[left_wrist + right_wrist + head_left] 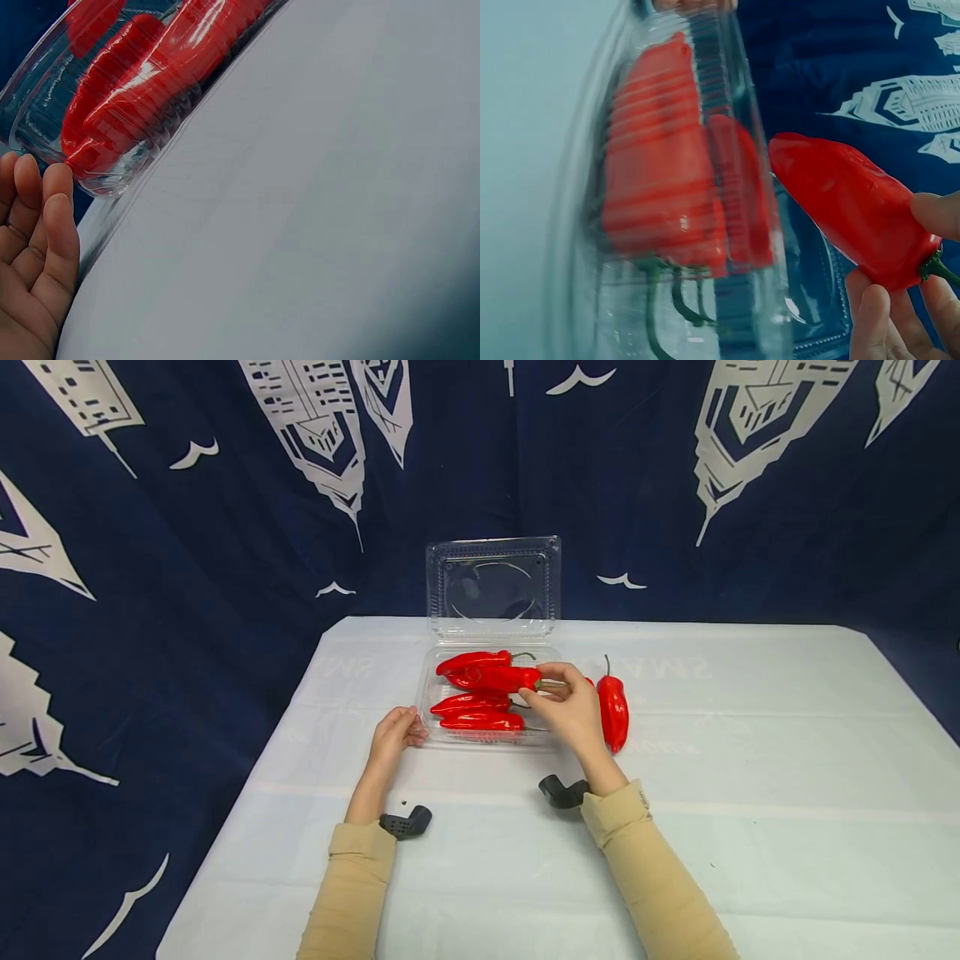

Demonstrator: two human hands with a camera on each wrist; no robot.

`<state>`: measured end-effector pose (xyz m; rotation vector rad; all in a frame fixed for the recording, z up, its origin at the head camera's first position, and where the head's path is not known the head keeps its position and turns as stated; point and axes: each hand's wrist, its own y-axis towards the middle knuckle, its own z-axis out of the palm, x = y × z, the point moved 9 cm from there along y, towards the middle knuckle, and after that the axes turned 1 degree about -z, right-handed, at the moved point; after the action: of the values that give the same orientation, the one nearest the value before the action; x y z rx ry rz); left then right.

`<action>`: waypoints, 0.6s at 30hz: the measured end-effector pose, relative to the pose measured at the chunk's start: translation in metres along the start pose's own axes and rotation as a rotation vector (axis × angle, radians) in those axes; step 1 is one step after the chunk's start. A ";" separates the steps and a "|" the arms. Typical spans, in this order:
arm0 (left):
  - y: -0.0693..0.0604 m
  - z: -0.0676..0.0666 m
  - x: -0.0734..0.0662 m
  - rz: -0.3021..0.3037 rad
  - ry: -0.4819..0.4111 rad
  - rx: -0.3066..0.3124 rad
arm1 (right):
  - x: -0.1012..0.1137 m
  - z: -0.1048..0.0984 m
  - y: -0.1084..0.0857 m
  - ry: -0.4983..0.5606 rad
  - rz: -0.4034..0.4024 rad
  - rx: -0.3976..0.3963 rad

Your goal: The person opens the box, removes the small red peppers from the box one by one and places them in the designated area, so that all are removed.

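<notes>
A clear plastic box (491,739) holds several red peppers (483,722), lying with stems to the right. My right hand (572,706) pinches one red pepper (498,678) by its stem end, over the box; in the right wrist view that pepper (847,202) is clear of the box wall, thumb on one side and fingers below. My left hand (396,731) rests at the box's left side; in the left wrist view the fingers of that hand (37,240) are loosely bent, their tips at the box corner (109,184).
The box's clear lid (493,589) stands raised at the back. Right of the box, a red pepper (613,714) lies on the white table (750,777), with part of another beside my right hand. A dark blue patterned cloth (645,460) hangs behind.
</notes>
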<state>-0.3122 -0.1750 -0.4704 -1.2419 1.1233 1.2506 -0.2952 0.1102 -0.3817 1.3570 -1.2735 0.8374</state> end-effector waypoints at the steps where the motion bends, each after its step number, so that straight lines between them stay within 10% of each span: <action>1: 0.000 0.000 0.000 0.001 -0.001 -0.001 | 0.000 -0.002 0.000 0.001 -0.001 -0.003; 18: 0.000 0.000 -0.001 -0.002 0.003 0.002 | 0.005 -0.040 0.006 -0.004 0.039 -0.078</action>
<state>-0.3122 -0.1748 -0.4697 -1.2440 1.1250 1.2461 -0.2938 0.1485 -0.3672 1.2764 -1.3260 0.8032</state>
